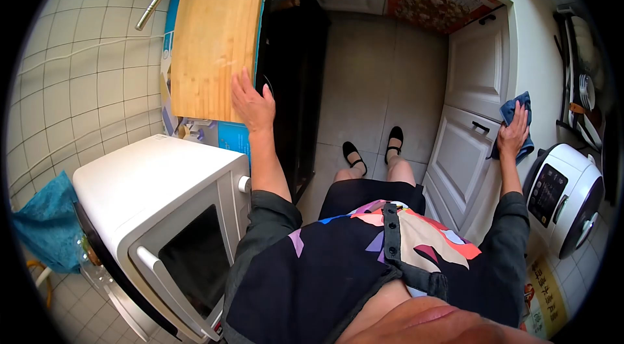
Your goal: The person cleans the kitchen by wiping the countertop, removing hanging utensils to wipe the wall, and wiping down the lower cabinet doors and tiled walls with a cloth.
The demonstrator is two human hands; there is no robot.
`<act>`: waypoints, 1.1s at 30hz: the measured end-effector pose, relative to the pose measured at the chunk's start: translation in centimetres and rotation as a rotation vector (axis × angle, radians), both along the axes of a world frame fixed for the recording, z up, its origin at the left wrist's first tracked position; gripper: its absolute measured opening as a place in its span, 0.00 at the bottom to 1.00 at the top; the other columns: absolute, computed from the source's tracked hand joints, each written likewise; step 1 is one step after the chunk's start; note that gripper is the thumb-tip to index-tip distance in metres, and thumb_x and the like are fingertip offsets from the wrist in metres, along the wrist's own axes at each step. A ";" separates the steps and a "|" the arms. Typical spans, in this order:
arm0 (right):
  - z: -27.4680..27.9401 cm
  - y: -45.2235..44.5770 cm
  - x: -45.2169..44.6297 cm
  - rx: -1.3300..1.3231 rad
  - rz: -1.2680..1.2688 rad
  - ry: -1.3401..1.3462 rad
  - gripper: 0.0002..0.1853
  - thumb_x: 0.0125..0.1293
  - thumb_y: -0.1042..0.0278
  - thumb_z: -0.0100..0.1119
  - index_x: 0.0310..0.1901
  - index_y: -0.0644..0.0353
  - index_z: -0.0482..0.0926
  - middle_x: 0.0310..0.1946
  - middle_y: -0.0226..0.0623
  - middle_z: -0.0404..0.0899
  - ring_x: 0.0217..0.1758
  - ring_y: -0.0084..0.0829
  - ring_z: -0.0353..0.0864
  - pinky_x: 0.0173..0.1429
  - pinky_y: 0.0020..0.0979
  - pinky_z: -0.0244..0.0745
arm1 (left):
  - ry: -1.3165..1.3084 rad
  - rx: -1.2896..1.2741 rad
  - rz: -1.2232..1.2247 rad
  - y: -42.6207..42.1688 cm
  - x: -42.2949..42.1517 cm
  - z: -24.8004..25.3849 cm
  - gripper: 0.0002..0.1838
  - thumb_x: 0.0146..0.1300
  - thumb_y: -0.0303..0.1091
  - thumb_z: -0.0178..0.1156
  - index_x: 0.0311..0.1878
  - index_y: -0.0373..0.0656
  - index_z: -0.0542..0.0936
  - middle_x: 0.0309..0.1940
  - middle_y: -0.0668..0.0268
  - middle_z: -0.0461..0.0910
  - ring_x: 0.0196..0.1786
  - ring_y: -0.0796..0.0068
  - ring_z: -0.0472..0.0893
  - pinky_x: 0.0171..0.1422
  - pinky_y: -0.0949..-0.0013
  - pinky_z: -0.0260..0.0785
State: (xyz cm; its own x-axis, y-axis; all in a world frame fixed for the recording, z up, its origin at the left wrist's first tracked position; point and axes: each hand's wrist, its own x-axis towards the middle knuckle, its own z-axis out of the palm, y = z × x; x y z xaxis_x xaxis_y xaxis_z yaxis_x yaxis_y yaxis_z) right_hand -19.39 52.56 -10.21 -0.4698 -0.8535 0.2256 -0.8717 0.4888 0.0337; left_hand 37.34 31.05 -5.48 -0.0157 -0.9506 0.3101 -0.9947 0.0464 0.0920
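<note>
Blue cloth [508, 109] lies directly beneath the extended fingers of your right hand [513, 133], at the front edge of the pale surface [534, 64]; whether those fingers pinch the fabric or only press on it cannot be told from above. Its longer side runs roughly along that edge, and your right hand is clearly the nearer one. Across the floor [361, 64], your left hand [253, 107] rests palm down on the near right corner of a wood board [211, 45], fingers straight and close together, thumb apart, nothing visible in its grasp. The board's long axis points away from you.

Near the cloth, a white appliance [577, 180] faces you with a dark panel [548, 189], its marks too small to read; utensils [586, 89] stand behind. At your left, the microwave [162, 181] shows no legible brand. Blue packaging [234, 139] under the board bears unreadable print. To your right, a yellow packet [549, 295] carries Chinese characters, too warped to read with certainty.
</note>
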 end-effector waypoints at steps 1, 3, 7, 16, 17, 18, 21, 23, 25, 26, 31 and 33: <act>0.1 0.0 0.1 0.001 0.003 0.005 0.36 0.54 0.72 0.51 0.67 0.44 0.54 0.67 0.30 0.56 0.71 0.34 0.52 0.68 0.48 0.49 | -0.011 0.024 0.006 -0.4 0.1 0.3 0.37 0.50 0.36 0.64 0.64 0.45 0.61 0.62 0.50 0.58 0.63 0.51 0.61 0.65 0.54 0.55; 0.2 -0.2 0.0 -0.003 0.012 0.012 0.36 0.54 0.72 0.51 0.67 0.44 0.54 0.67 0.31 0.56 0.71 0.35 0.52 0.68 0.48 0.49 | -0.054 0.041 0.031 -0.7 -0.2 0.9 0.38 0.50 0.36 0.65 0.65 0.46 0.60 0.63 0.51 0.57 0.64 0.51 0.60 0.65 0.53 0.55; 0.3 -0.3 -0.1 0.022 -0.026 0.010 0.36 0.53 0.73 0.51 0.66 0.45 0.56 0.66 0.32 0.58 0.70 0.35 0.54 0.68 0.47 0.50 | -0.151 0.088 0.059 -0.8 -0.4 1.1 0.39 0.51 0.37 0.64 0.66 0.48 0.57 0.64 0.48 0.56 0.64 0.49 0.60 0.65 0.53 0.55; 0.6 -6.3 2.2 -0.675 -0.192 -0.648 0.22 0.61 0.83 0.48 0.58 0.59 0.68 0.54 0.42 0.72 0.56 0.32 0.72 0.61 0.29 0.62 | -0.143 0.068 0.076 -1.1 -0.9 0.8 0.39 0.51 0.36 0.64 0.66 0.44 0.57 0.63 0.48 0.57 0.65 0.49 0.60 0.65 0.54 0.56; -0.2 -7.5 2.2 -0.789 -0.071 -0.691 0.20 0.62 0.82 0.48 0.58 0.61 0.68 0.53 0.40 0.73 0.55 0.30 0.71 0.62 0.28 0.61 | -0.151 0.074 0.089 -1.1 -0.9 0.7 0.39 0.51 0.35 0.64 0.66 0.43 0.58 0.63 0.48 0.58 0.64 0.48 0.60 0.65 0.54 0.56; -1.2 -8.9 2.4 -0.809 -0.045 -0.753 0.19 0.63 0.82 0.48 0.57 0.66 0.67 0.52 0.40 0.72 0.55 0.31 0.71 0.62 0.28 0.60 | -0.155 0.051 0.083 -1.1 -0.7 0.4 0.38 0.51 0.36 0.64 0.66 0.46 0.59 0.62 0.49 0.60 0.63 0.49 0.62 0.65 0.53 0.57; -4.8 -14.5 4.0 -1.113 -0.293 -1.415 0.17 0.64 0.74 0.50 0.55 0.67 0.69 0.48 0.41 0.75 0.51 0.35 0.74 0.60 0.33 0.66 | -0.087 -0.020 0.047 -1.3 -0.4 -0.3 0.35 0.52 0.35 0.62 0.65 0.44 0.61 0.61 0.48 0.62 0.63 0.48 0.63 0.65 0.54 0.58; -8.0 -17.4 3.6 -1.114 -0.434 -2.107 0.18 0.65 0.66 0.47 0.53 0.67 0.70 0.48 0.42 0.76 0.51 0.39 0.76 0.59 0.37 0.68 | -0.088 -0.052 0.066 -1.4 -1.5 -0.2 0.32 0.53 0.34 0.61 0.62 0.42 0.64 0.59 0.47 0.65 0.62 0.48 0.64 0.64 0.57 0.59; -10.8 -20.6 4.1 -0.957 -0.475 -2.244 0.20 0.66 0.62 0.43 0.53 0.69 0.70 0.50 0.43 0.76 0.53 0.42 0.75 0.60 0.40 0.67 | -0.156 -0.083 0.140 -1.5 -1.9 -0.5 0.30 0.54 0.34 0.61 0.61 0.41 0.66 0.58 0.49 0.66 0.60 0.50 0.67 0.63 0.58 0.60; -12.1 -22.1 4.6 -0.927 -0.318 -2.372 0.20 0.66 0.62 0.43 0.54 0.69 0.70 0.50 0.44 0.76 0.53 0.42 0.75 0.60 0.40 0.67 | -0.196 -0.162 0.127 -1.7 -2.1 -0.5 0.26 0.55 0.35 0.61 0.57 0.40 0.70 0.53 0.51 0.72 0.55 0.53 0.72 0.58 0.60 0.65; -12.5 -30.5 9.3 -0.986 0.096 -2.502 0.21 0.66 0.62 0.42 0.54 0.70 0.69 0.51 0.46 0.75 0.54 0.42 0.74 0.61 0.42 0.66 | -0.204 -0.310 0.153 -1.9 -2.2 -1.4 0.19 0.54 0.35 0.63 0.48 0.39 0.76 0.43 0.55 0.78 0.45 0.55 0.78 0.49 0.62 0.70; -12.8 -33.1 10.6 -0.998 0.152 -2.494 0.20 0.66 0.63 0.42 0.53 0.70 0.70 0.50 0.45 0.76 0.52 0.42 0.76 0.60 0.42 0.67 | -0.211 -0.358 0.219 -1.7 -2.5 -1.9 0.18 0.53 0.36 0.64 0.47 0.40 0.78 0.42 0.57 0.79 0.43 0.56 0.78 0.47 0.62 0.70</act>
State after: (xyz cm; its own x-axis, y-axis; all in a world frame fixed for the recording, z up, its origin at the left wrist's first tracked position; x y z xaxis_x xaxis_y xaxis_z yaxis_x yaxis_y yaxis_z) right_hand -8.78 19.43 -23.04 -0.3368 -0.9296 -0.1495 0.8488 -0.2310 -0.4756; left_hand 34.87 29.36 -7.35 0.0755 -0.7723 0.6308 -0.9799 -0.1746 -0.0965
